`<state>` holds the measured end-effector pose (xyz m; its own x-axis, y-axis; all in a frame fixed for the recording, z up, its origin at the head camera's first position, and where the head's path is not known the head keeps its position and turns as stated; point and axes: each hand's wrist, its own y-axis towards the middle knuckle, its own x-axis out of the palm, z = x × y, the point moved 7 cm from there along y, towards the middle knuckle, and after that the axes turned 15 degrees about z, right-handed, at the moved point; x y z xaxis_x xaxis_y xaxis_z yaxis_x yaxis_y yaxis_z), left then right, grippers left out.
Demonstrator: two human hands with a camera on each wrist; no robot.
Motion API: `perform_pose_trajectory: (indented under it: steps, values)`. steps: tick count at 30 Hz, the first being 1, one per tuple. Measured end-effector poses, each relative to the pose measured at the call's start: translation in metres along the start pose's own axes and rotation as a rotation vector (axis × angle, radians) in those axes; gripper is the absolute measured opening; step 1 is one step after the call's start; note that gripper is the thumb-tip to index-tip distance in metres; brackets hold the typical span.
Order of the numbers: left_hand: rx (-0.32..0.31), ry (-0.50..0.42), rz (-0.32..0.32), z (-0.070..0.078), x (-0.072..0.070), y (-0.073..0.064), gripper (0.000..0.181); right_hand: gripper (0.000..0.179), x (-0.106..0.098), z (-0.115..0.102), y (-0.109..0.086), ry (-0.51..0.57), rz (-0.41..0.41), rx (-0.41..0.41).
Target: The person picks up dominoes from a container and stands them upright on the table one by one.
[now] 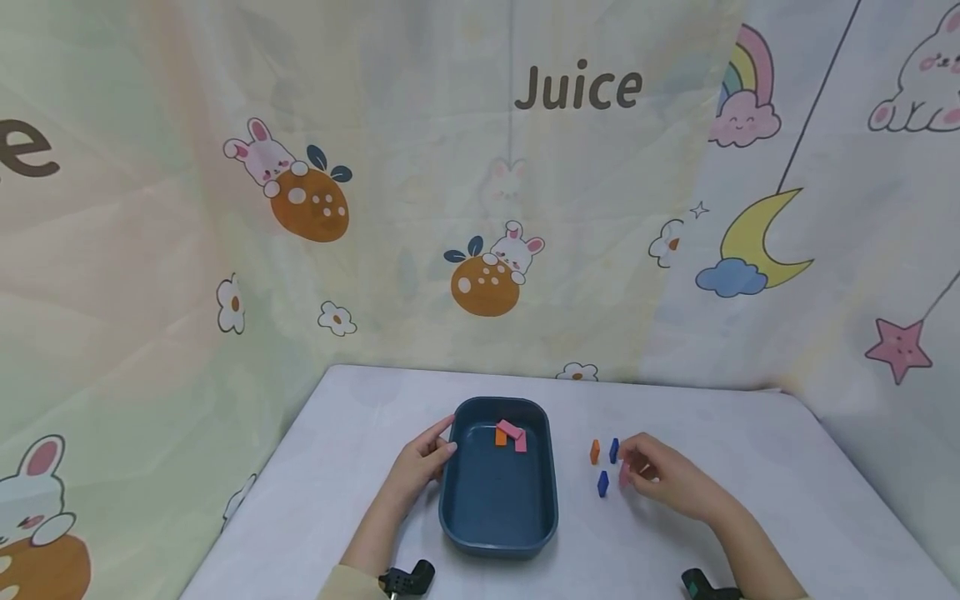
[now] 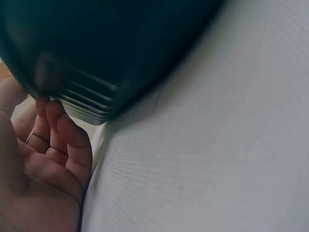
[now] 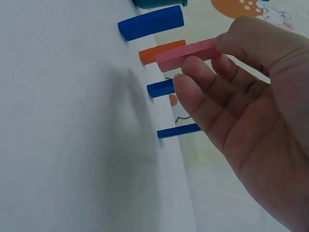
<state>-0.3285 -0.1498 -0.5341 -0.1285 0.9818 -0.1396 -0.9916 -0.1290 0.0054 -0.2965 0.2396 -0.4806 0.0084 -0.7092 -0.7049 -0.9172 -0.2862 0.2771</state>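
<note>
A dark blue rectangular tray (image 1: 498, 508) stands on the white table. My left hand (image 1: 417, 462) grips its left side, thumb at the rim; in the left wrist view the fingers (image 2: 75, 135) curl up to the tray's outer wall. Two pink blocks (image 1: 521, 442) and an orange block (image 1: 501, 437) lie inside, near the far end. To the right of the tray, my right hand (image 1: 671, 479) pinches a pink block (image 3: 186, 55) between thumb and fingertips. Around it stand an orange block (image 1: 595, 452) and blue blocks (image 1: 603, 484), three of them showing in the right wrist view.
The white tabletop (image 1: 360, 400) reaches back to a printed cloth backdrop (image 1: 405, 167) with cartoon rabbits. Another blue block (image 1: 614, 451) stands beside the right fingertips. A black wrist camera (image 1: 408, 577) sits on the left wrist.
</note>
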Motion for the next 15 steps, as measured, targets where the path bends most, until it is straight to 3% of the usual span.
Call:
perform_pose_trajectory:
  steps: [5, 15]
  values:
    - [0.003, -0.012, -0.010, 0.0005, 0.0005, -0.0006, 0.051, 0.023, 0.0033, 0.0053, -0.0004, -0.020, -0.025, 0.036]
    - [-0.013, -0.012, 0.001, -0.0011, 0.0004, 0.0003, 0.051, 0.022, 0.0067, 0.0076, 0.0002, -0.006, -0.056, 0.002]
